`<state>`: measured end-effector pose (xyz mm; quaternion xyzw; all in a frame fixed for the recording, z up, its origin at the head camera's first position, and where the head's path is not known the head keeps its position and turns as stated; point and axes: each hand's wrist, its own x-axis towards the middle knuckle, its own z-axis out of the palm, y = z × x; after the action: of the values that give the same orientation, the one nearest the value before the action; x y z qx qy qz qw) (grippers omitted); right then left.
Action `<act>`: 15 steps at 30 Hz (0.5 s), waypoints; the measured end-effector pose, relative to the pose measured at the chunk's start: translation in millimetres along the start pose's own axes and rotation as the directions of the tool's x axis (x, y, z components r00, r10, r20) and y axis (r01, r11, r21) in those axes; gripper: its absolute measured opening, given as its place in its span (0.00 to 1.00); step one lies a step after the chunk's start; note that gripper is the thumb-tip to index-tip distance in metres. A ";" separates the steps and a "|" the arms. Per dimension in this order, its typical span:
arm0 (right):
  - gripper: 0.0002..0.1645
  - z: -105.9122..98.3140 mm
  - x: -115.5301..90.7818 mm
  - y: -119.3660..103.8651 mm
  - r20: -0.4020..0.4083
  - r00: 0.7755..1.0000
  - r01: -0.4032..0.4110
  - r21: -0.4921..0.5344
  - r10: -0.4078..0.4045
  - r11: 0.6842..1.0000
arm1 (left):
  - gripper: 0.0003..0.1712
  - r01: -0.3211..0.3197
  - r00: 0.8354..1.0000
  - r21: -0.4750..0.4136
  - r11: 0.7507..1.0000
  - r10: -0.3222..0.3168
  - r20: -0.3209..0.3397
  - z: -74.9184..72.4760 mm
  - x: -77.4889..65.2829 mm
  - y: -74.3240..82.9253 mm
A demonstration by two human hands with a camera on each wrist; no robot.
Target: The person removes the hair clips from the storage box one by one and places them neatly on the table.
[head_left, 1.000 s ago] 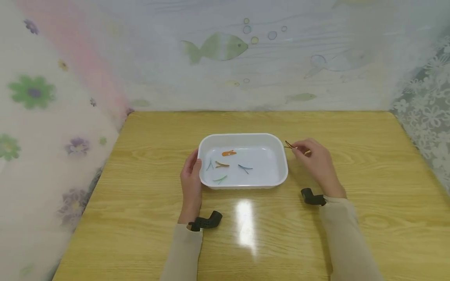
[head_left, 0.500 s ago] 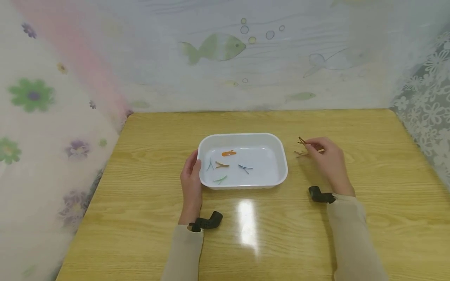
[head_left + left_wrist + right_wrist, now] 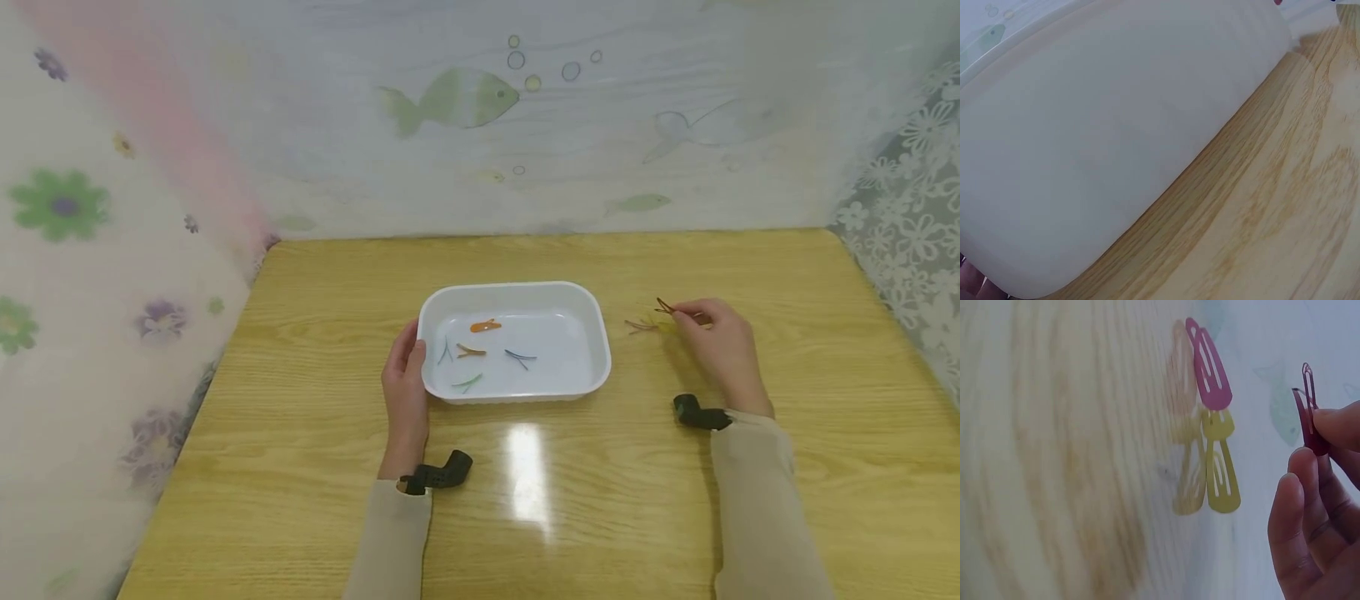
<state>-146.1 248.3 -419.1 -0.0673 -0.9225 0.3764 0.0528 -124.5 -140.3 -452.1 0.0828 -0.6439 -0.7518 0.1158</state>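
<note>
A white tray (image 3: 570, 298) stands on the table, and my left hand (image 3: 406, 396) grips its left end, thumb at the rim. Off the tray's right side, my right hand (image 3: 723, 350) pinches a dark red snap hair clip (image 3: 1317, 442) between thumb and fingers, its two arms spread apart. Below that hand on the table lie a pink hair clip (image 3: 1215, 387) and a yellow hair clip (image 3: 1224, 487), end to end. Inside the tray are several spread clips, among them an orange one (image 3: 484, 327), a green one (image 3: 467, 383) and a dark blue one (image 3: 520, 357).
The wooden table (image 3: 315, 333) reaches back to a wall covering (image 3: 330, 167) printed with fish. A flowered covering (image 3: 112, 275) hangs along the left side. Each wrist carries a black camera mount, such as the one on the left (image 3: 438, 473).
My right hand has moved right, away from the tray, still pinching the dark red hair clip. The pink and yellow clips on the table have come into view. My left hand keeps its hold.
</note>
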 end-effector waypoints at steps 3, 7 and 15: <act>0.24 -2.2 0.6 3.9 -0.002 1.000 -0.020 -0.003 0.020 1.000 | 0.20 -0.005 1.000 -0.003 1.000 0.005 0.002 -0.1 0.7 -1.4; 0.26 -5.9 0.6 9.8 0.025 0.998 -0.059 -0.002 0.059 0.998 | 0.20 -0.009 1.000 -0.007 1.000 0.009 0.006 0.3 -0.1 -0.7; 0.29 -13.6 0.2 19.4 0.081 0.989 -0.122 -0.013 0.123 0.992 | 0.20 -0.012 1.000 -0.020 1.000 0.012 0.001 0.6 0.6 -1.1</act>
<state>-142.6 271.5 -423.1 -0.1086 -0.9195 0.3777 -0.0083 -125.3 -139.7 -453.1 0.0773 -0.6368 -0.7576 0.1206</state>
